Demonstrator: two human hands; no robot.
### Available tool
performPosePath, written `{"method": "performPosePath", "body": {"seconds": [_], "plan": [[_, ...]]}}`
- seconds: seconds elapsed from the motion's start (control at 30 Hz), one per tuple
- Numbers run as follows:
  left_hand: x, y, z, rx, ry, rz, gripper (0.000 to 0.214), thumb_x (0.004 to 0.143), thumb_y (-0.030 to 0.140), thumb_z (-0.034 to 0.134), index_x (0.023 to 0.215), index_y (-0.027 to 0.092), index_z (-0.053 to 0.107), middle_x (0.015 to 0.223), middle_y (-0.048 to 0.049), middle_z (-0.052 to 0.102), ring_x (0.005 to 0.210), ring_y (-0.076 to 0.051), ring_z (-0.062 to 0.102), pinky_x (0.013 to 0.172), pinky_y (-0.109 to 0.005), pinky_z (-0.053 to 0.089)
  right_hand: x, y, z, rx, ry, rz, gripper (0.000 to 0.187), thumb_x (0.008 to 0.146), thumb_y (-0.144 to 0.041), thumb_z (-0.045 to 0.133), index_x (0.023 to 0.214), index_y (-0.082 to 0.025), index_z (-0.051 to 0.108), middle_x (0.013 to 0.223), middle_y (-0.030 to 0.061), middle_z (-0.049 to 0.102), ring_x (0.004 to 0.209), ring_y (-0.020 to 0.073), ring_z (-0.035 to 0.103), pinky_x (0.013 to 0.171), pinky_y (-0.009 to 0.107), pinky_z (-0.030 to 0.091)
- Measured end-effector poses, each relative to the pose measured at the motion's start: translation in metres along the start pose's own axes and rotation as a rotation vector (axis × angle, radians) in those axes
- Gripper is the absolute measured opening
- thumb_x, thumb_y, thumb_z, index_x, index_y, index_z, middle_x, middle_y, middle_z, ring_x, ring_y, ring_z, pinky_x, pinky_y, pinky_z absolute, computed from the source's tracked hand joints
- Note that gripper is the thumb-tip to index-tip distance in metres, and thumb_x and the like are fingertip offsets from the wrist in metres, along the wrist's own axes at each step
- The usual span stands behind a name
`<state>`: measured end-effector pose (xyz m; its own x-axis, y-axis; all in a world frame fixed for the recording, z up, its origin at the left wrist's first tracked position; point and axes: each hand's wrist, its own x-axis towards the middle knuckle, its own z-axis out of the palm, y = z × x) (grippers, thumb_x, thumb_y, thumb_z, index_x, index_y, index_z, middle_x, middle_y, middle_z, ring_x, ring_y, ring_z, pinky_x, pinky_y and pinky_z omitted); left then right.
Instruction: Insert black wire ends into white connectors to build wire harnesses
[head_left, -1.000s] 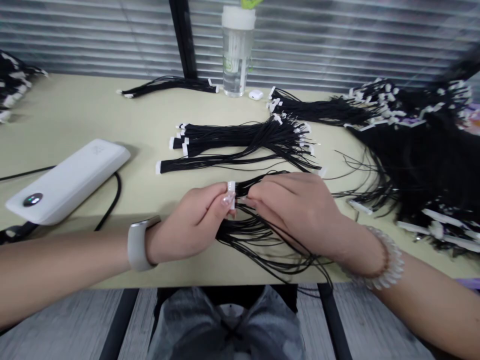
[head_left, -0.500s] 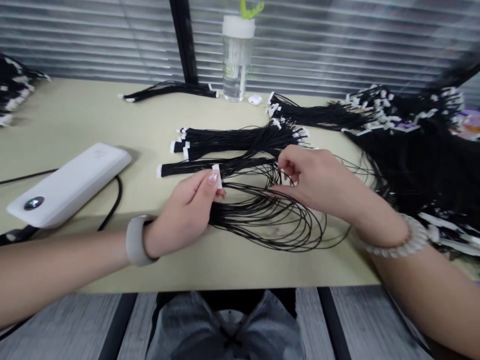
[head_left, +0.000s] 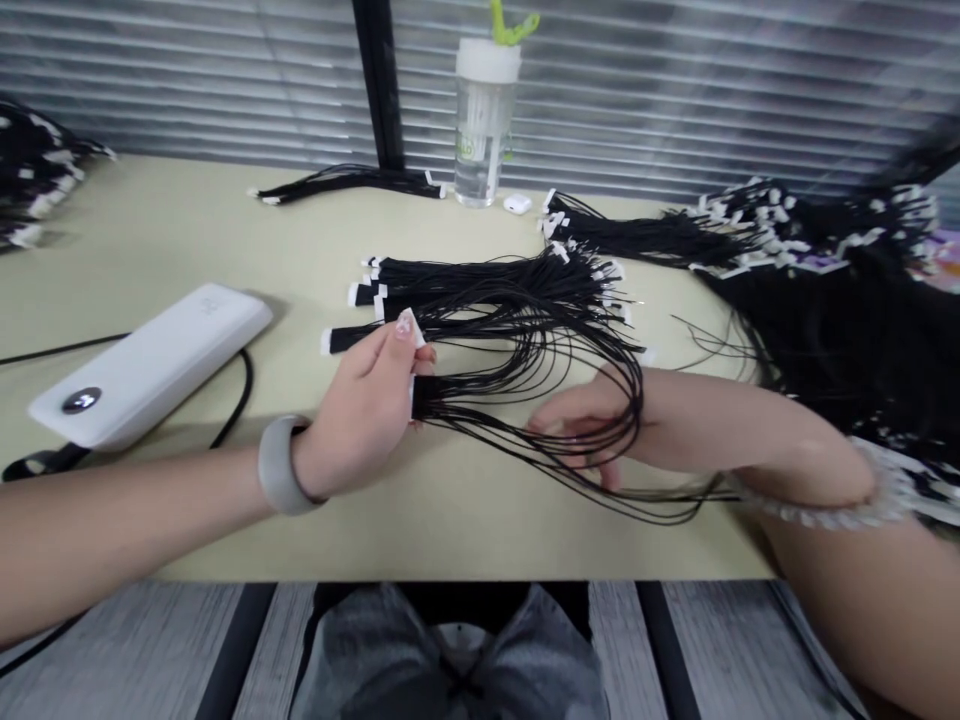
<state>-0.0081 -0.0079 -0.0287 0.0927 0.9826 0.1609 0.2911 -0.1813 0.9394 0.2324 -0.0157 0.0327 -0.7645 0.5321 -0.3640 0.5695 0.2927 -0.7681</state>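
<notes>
My left hand (head_left: 367, 410) pinches the white connector end of a black wire harness (head_left: 525, 400) above the table's front middle. Its thin wires loop out to the right and curl back toward the far side. My right hand (head_left: 581, 430) reaches in under that loop, blurred, fingers apart among the lower strands; whether it grips any I cannot tell. Just behind lies a row of finished black harnesses (head_left: 480, 285) with white connectors at their left ends.
A white power bank (head_left: 154, 365) with a black cable lies at the left. A clear bottle (head_left: 484, 120) and a small white case (head_left: 517, 204) stand at the back. A big heap of black harnesses (head_left: 832, 300) fills the right side. The beige table (head_left: 150, 230) ends near my lap.
My left hand has lifted the connector end and turned it. The wires have swung into a wide loop, and my right hand has dropped from the loop's top to beneath it.
</notes>
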Motion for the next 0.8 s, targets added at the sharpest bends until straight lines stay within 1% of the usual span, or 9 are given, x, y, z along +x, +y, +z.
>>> {"method": "performPosePath", "body": {"seconds": [0.07,0.13,0.2,0.3,0.4,0.47,0.57,0.7,0.8], "plan": [[-0.002,0.005,0.001,0.023,0.041,-0.005,0.037,0.094,0.043,0.031,0.071,0.018,0.046,0.071,-0.0029,0.053,0.059,-0.011,0.048,0.049,-0.022,0.042,0.006,0.000,0.005,0.050,0.037,-0.061,0.015,0.090,-0.018,0.038,0.093,-0.018,0.053,0.066,-0.0031,0.048,0.057,0.0058,0.042,0.052,0.017,0.038],[-0.004,0.009,0.002,0.068,0.037,0.045,0.036,0.094,0.040,0.032,0.068,0.018,0.046,0.069,-0.0019,0.054,0.062,-0.012,0.049,0.056,-0.022,0.043,0.014,-0.004,0.012,0.013,0.026,-0.109,0.022,0.093,-0.027,0.035,0.079,-0.017,0.049,0.063,-0.0039,0.044,0.057,0.0055,0.040,0.053,0.017,0.036],[-0.007,0.012,0.003,0.084,0.002,0.113,0.034,0.095,0.037,0.032,0.069,0.018,0.045,0.069,-0.0013,0.055,0.063,-0.012,0.050,0.059,-0.023,0.044,0.022,-0.011,0.020,-0.105,0.070,-0.151,0.032,0.095,-0.031,0.031,0.069,-0.016,0.043,0.061,-0.0046,0.043,0.057,0.0049,0.039,0.054,0.017,0.035],[-0.011,0.013,0.004,0.113,-0.049,0.178,0.032,0.095,0.034,0.031,0.071,0.018,0.046,0.070,-0.0012,0.055,0.062,-0.011,0.050,0.058,-0.022,0.043,0.031,-0.020,0.032,-0.387,0.238,-0.179,0.036,0.097,-0.028,0.023,0.069,-0.017,0.042,0.060,-0.0061,0.045,0.055,0.0039,0.038,0.052,0.016,0.033],[-0.013,0.013,0.005,0.159,-0.070,0.189,0.032,0.095,0.033,0.031,0.072,0.018,0.046,0.069,-0.0014,0.055,0.061,-0.012,0.050,0.058,-0.023,0.042,0.035,-0.024,0.041,-0.626,0.348,-0.199,0.031,0.094,-0.020,0.030,0.064,-0.016,0.039,0.056,-0.0065,0.044,0.051,0.0048,0.036,0.052,0.019,0.031],[-0.013,0.013,0.005,0.165,-0.074,0.184,0.032,0.095,0.035,0.030,0.072,0.018,0.047,0.069,-0.0013,0.055,0.062,-0.012,0.051,0.058,-0.023,0.042,0.035,-0.024,0.044,-0.717,0.407,-0.220,0.028,0.091,-0.017,0.035,0.064,-0.016,0.044,0.057,-0.0046,0.047,0.052,0.0072,0.037,0.055,0.024,0.029],[-0.013,0.013,0.006,0.162,-0.073,0.186,0.034,0.095,0.037,0.030,0.072,0.018,0.048,0.069,-0.0011,0.055,0.062,-0.012,0.051,0.058,-0.023,0.042,0.031,-0.021,0.049,-0.842,0.484,-0.262,0.028,0.091,-0.016,0.033,0.072,-0.015,0.054,0.062,0.0001,0.053,0.055,0.0118,0.039,0.057,0.029,0.026],[-0.013,0.013,0.005,0.195,-0.084,0.206,0.035,0.095,0.036,0.029,0.071,0.018,0.047,0.068,-0.0008,0.054,0.060,-0.012,0.048,0.058,-0.024,0.040,0.026,-0.017,0.053,-1.035,0.631,-0.378,0.023,0.089,-0.015,0.039,0.075,-0.016,0.057,0.064,-0.0002,0.052,0.057,0.0133,0.040,0.056,0.030,0.025],[-0.013,0.013,0.004,0.208,-0.102,0.220,0.033,0.095,0.034,0.029,0.070,0.018,0.045,0.067,-0.0006,0.053,0.061,-0.012,0.047,0.057,-0.023,0.040,0.024,-0.016,0.051,-1.120,0.603,-0.391,0.020,0.088,-0.015,0.041,0.076,-0.018,0.057,0.067,-0.0010,0.053,0.060,0.0139,0.044,0.055,0.031,0.026]]}}
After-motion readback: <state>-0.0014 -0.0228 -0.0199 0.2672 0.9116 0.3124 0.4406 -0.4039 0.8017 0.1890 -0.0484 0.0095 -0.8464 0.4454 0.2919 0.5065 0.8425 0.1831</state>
